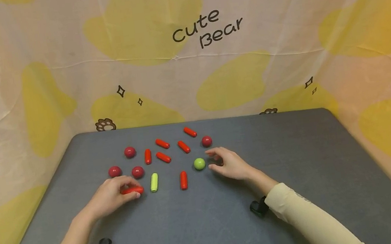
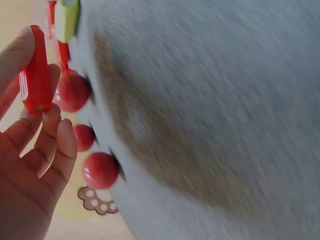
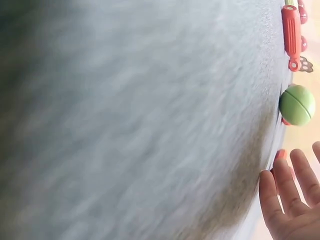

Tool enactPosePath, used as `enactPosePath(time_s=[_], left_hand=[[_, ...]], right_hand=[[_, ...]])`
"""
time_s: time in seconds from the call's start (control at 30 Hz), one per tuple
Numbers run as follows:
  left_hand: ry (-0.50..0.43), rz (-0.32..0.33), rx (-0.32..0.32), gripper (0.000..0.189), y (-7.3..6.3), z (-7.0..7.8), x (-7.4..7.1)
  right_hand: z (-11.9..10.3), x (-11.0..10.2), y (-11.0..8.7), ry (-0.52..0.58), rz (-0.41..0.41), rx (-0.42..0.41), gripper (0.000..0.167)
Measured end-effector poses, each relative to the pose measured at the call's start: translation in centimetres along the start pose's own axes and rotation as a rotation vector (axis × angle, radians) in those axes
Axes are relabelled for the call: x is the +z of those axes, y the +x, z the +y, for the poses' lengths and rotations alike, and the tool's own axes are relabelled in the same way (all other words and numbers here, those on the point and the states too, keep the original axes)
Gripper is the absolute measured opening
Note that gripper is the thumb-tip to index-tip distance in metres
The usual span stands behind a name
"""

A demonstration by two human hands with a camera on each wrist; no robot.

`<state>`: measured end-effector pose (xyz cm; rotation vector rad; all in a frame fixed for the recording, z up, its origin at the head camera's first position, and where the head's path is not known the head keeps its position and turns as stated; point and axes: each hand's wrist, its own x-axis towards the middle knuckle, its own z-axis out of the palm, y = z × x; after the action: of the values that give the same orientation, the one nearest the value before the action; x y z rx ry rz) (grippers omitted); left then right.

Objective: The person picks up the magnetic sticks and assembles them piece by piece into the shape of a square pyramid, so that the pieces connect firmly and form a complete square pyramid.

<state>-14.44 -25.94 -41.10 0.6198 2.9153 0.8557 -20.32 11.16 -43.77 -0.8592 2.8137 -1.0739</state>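
In the head view my left hand (image 1: 110, 195) pinches a short red plastic cylinder (image 1: 132, 191) at the left of the group. The left wrist view shows this red cylinder (image 2: 37, 75) between thumb and fingers, with the other fingers loosely bent. My right hand (image 1: 230, 163) has its fingers spread and holds nothing. Just left of its fingertips sits a green ball (image 1: 199, 164), apart from them; a seam runs round this ball (image 3: 297, 105) in the right wrist view. Between the hands lie a yellow-green cylinder (image 1: 154, 182) and another red cylinder (image 1: 183, 180).
Several more red cylinders (image 1: 163, 157) lie scattered farther back on the grey table (image 1: 203, 229). Red balls stand around them, one (image 1: 137, 172) just beyond the left hand and one (image 1: 206, 141) beyond the right. A patterned cloth (image 1: 152, 28) encloses the table's back and sides.
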Motion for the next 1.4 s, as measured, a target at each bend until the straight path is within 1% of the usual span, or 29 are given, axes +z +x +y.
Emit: enactPosePath(time_s=[0.07, 0.2, 0.3, 0.5, 0.57, 0.73, 0.93, 1.0, 1.2, 1.4], left_hand=[[-0.025, -0.001, -0.013, 0.017, 0.3, 0.6, 0.2], [-0.055, -0.015, -0.014, 0.018, 0.9, 1.6, 0.8], [-0.068, -0.014, 0.007, 0.017, 1.4, 2.1, 1.1], [-0.075, 0.032, 0.069, 0.015, 2.2, 2.9, 1.9], [-0.085, 0.041, 0.076, 0.015, 2.4, 3.1, 2.1], [-0.107, 0.035, 0.061, 0.014, 2.8, 3.5, 2.4], [-0.089, 0.033, 0.029, 0.015, 3.2, 3.9, 2.7], [-0.090, 0.039, 0.033, 0.016, 3.3, 3.9, 2.9], [-0.119, 0.054, 0.053, 0.016, 3.7, 4.2, 3.1], [-0.113, 0.040, 0.037, 0.016, 4.4, 4.9, 3.4]], right_hand=[[-0.1, 0.3, 0.3, 0.006, 0.000, 0.000, 0.044], [-0.4, 0.8, 1.0, 0.015, -0.004, -0.009, 0.044], [-0.6, 1.1, 1.4, 0.009, -0.009, -0.031, 0.044], [-0.9, 1.8, 2.0, -0.026, -0.034, -0.051, 0.041], [-1.0, 2.0, 2.2, -0.038, -0.043, -0.046, 0.040], [-1.3, 2.2, 2.5, -0.062, -0.056, -0.029, 0.039], [-1.3, 2.4, 2.6, -0.069, -0.061, -0.039, 0.036], [-1.3, 2.5, 2.6, -0.068, -0.060, -0.046, 0.035], [-1.4, 2.5, 2.6, -0.058, -0.049, -0.032, 0.032], [-1.5, 2.1, 2.2, -0.043, -0.023, -0.013, 0.031]])
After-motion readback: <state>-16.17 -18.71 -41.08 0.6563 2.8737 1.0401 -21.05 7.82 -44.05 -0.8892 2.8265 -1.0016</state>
